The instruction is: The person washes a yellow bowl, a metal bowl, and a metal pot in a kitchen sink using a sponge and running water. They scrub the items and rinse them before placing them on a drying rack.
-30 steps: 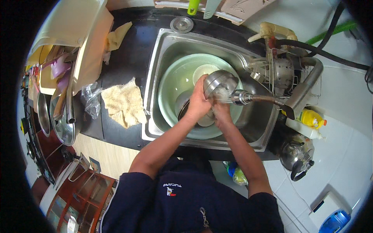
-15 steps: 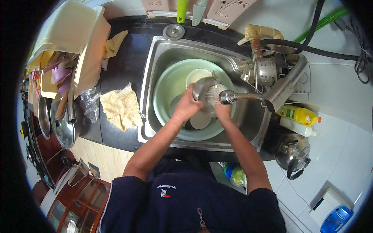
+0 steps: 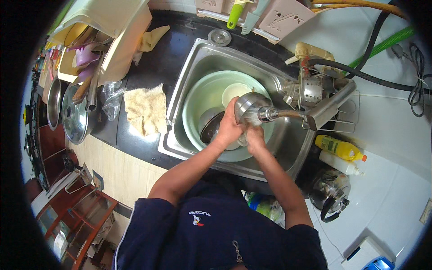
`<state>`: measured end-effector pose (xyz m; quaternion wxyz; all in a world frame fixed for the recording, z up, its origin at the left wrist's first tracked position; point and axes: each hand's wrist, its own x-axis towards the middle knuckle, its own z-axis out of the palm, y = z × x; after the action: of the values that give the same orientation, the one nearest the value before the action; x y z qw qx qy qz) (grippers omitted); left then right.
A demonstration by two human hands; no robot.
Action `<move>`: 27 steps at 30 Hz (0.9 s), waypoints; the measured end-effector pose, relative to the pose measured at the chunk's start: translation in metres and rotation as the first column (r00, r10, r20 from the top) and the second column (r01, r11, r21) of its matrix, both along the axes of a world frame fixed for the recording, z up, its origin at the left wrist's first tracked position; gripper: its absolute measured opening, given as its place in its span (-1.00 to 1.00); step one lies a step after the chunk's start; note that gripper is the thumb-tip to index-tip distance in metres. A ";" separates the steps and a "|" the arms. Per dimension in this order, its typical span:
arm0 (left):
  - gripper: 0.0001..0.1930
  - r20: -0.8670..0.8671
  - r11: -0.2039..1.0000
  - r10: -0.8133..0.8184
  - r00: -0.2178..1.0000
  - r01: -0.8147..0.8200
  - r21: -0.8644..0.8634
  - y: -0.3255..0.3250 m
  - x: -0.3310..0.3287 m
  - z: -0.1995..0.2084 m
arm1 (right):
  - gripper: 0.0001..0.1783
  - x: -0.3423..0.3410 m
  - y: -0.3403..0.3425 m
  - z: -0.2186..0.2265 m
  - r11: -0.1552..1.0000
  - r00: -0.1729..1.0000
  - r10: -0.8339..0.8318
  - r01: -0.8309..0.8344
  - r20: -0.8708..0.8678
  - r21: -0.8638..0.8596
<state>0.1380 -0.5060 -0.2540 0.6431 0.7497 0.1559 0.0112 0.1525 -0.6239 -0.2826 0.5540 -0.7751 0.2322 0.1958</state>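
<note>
Over a pale green basin (image 3: 190,114) in the steel sink, my left hand (image 3: 230,128) grips a shiny metal bowl (image 3: 249,101), tilted on its side. Water runs onto it from the tap's spray nozzle (image 3: 268,114). My right hand (image 3: 255,137) is closed just below the bowl's opening, its fingers partly hidden by the water; a whitish patch beside them could be a scrubber or splashing water. Inside the basin are a white bowl (image 3: 236,91) and a dark-bottomed metal pot (image 3: 210,127), the latter partly behind my left hand.
A tan cloth (image 3: 146,110) lies on the black counter left of the sink (image 3: 172,145). Farther left, a cream rack (image 3: 128,49) holds utensils, with pan lids (image 3: 74,118) beside it. Right of the sink stand a yellow bottle (image 3: 338,147) and a metal kettle (image 3: 330,189).
The metal bowl has been turned further, its opening now facing down toward my right hand. That hand has moved lower and shows more. The dark pot in the basin is more visible as the view has shifted.
</note>
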 end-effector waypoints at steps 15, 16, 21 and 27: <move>-0.22 -0.297 0.951 -0.161 0.941 0.068 -0.300 0.016 -0.015 0.004 | -0.62 0.049 -0.037 0.020 0.572 0.796 0.605 -0.434 0.000 -0.696; -0.24 -0.393 0.896 -0.196 0.899 0.001 -0.444 0.015 -0.015 0.003 | -0.65 0.053 -0.037 0.021 0.559 0.721 0.679 -0.391 0.134 -0.731; -0.26 -0.398 0.792 -0.260 0.880 -0.042 -0.610 0.008 -0.015 0.008 | -0.60 0.048 -0.027 0.016 0.432 0.437 0.863 -0.378 0.254 -0.819; -0.25 -0.441 0.676 -0.239 0.865 -0.177 -0.715 0.007 -0.026 -0.015 | -0.57 0.021 -0.022 0.017 0.550 0.514 0.835 -0.769 0.196 -0.324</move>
<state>0.1119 -0.4992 -0.2687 0.8259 0.4054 0.2947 -0.2583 0.1736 -0.6455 -0.2658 0.3506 -0.8649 -0.2316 0.2746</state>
